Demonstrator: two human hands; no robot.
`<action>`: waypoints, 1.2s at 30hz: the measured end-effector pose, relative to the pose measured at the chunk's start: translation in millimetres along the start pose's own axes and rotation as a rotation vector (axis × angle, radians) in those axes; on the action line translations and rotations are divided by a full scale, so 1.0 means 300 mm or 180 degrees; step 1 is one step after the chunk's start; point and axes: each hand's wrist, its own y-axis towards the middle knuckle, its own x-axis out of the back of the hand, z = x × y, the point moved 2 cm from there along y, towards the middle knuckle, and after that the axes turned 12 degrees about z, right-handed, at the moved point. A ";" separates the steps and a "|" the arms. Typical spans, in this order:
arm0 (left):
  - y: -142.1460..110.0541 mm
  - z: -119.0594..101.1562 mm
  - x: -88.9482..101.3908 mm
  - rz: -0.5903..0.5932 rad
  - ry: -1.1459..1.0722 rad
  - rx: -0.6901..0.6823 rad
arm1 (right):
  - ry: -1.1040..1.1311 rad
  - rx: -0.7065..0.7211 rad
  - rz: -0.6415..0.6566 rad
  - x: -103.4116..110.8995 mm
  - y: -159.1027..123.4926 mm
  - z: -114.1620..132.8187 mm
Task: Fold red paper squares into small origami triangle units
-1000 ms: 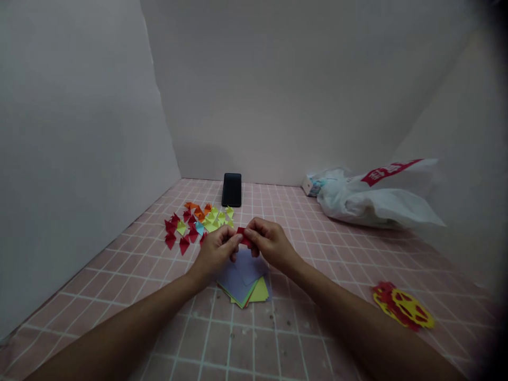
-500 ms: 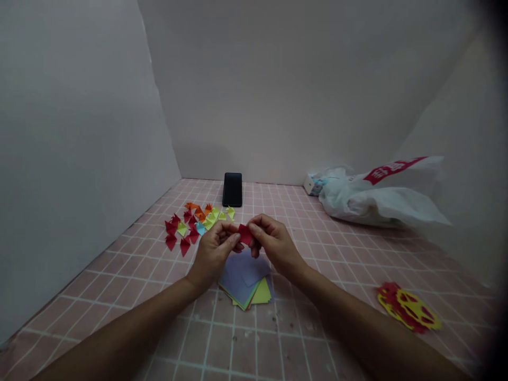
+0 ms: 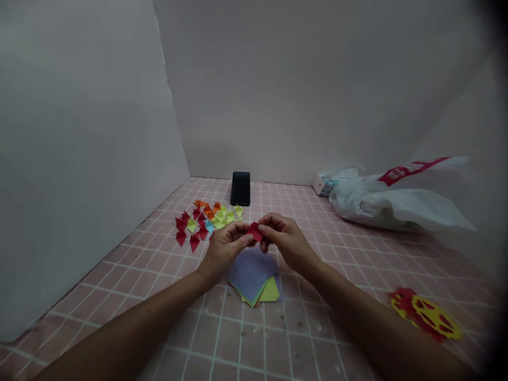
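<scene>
Red paper (image 3: 254,231), likely light, creasable, best edge-held; pinched by left hand (image 3: 224,250) and right hand (image 3: 289,241), short of surface's (image 3: 222,338) far edge.

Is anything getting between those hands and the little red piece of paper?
Nothing visible does. The left hand and right hand both pinch the red paper directly, one from each side. The stack of coloured sheets shows below them in the view, not in between.
</scene>
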 end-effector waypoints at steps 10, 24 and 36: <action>0.005 0.008 -0.003 0.0164 -0.0154 -0.0019 | 0.0264 -0.0085 -0.0009 -0.002 0.001 -0.007; -0.001 -0.006 0.004 -0.0046 -0.0295 0.0014 | 0.0376 -0.0115 0.0402 -0.003 0.003 0.008; -0.012 -0.023 -0.009 -0.0181 -0.0095 -0.0273 | 0.0282 0.0143 0.0409 -0.024 0.000 0.022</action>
